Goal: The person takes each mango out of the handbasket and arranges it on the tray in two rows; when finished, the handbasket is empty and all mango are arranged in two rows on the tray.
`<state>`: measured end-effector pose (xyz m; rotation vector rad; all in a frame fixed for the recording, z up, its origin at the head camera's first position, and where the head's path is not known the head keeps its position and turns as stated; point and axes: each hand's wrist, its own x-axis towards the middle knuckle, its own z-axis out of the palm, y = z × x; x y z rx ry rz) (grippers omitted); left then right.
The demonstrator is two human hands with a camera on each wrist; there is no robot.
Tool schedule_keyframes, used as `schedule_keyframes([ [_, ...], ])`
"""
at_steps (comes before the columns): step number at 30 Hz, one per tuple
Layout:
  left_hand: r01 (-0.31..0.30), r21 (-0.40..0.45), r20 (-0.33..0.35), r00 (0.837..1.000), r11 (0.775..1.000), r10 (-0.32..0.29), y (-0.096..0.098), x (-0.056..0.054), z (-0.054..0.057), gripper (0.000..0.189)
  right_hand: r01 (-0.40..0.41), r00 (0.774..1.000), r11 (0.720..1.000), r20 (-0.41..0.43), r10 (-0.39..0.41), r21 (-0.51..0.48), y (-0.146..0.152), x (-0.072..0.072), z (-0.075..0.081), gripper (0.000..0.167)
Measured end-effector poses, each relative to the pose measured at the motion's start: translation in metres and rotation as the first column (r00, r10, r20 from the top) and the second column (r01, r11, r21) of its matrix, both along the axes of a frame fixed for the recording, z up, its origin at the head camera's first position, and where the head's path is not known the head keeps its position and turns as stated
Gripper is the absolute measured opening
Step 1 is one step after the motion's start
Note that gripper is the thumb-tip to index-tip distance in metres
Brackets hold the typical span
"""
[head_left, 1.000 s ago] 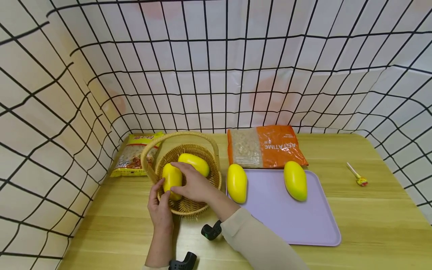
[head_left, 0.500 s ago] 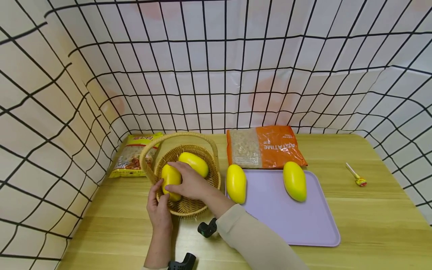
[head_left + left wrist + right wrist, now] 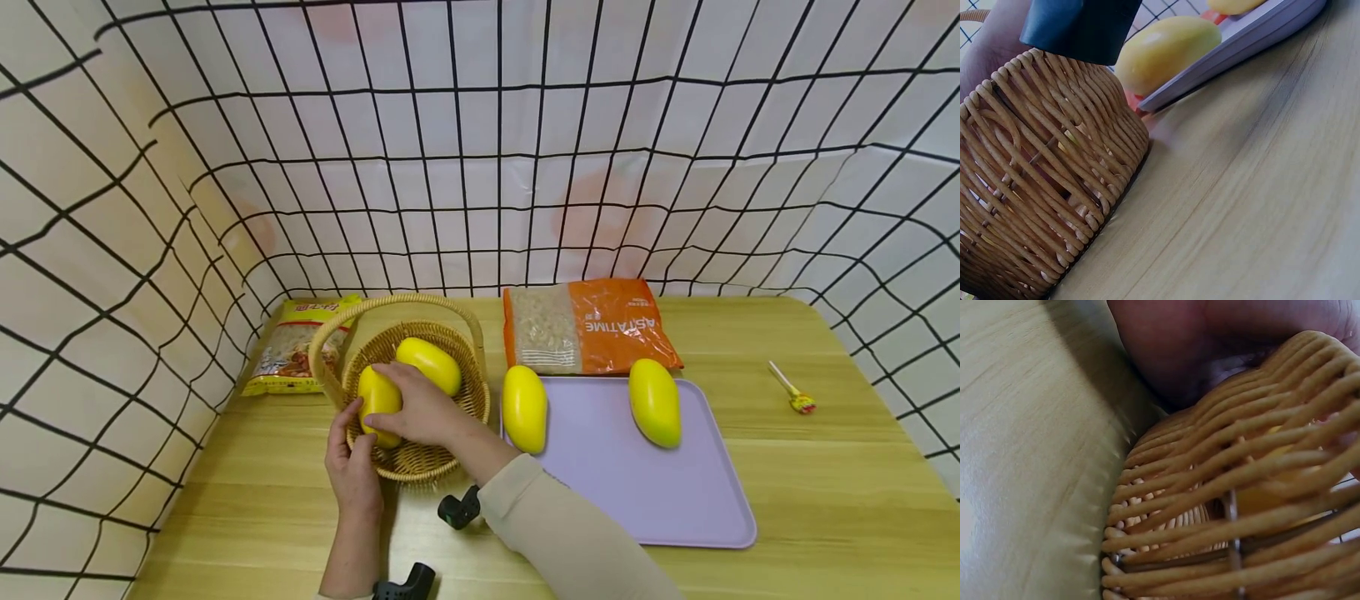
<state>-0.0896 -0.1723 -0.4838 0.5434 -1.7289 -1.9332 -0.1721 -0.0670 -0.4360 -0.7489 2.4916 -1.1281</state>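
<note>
In the head view, a round wicker basket with an arched handle holds two yellow mangoes. My right hand reaches over the basket and grips the nearer mango, thumb on its near side and fingers over the far end. The other mango lies just beyond, against the far wall. At the basket's front-left rim, my left hand holds the edge, fingertips right at the gripped mango. The left wrist view shows the woven wall close up; in the right wrist view, yellow shows through the weave.
A lilac tray lies right of the basket, with one mango at its left edge and another mango near its far right. Behind stand an orange food bag and a yellow food bag. A lollipop lies far right.
Both hands stay at the basket. The right hand and its mango shift very slightly left, and the right wrist camera edges left; otherwise the scene keeps its arrangement.
</note>
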Motion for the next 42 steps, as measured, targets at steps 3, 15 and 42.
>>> schedule_keyframes([
  [3,0.003,0.0,0.003,1.0,1.0,-0.003,0.0,0.0,0.0,0.05,-0.012,1.0,1.0,-0.016,0.013,0.008,0.0,0.0,-0.001,0.077],
  [15,0.01,0.003,-0.002,1.0,1.0,-0.01,-0.001,-0.001,-0.002,0.05,-0.016,1.0,0.999,-0.022,0.017,0.028,-0.001,0.0,-0.002,0.073],
  [42,0.02,-0.015,0.014,1.0,1.0,-0.02,-0.002,-0.002,-0.003,0.05,0.171,0.971,0.984,-0.16,-0.177,-0.046,0.025,0.019,0.032,0.072],
])
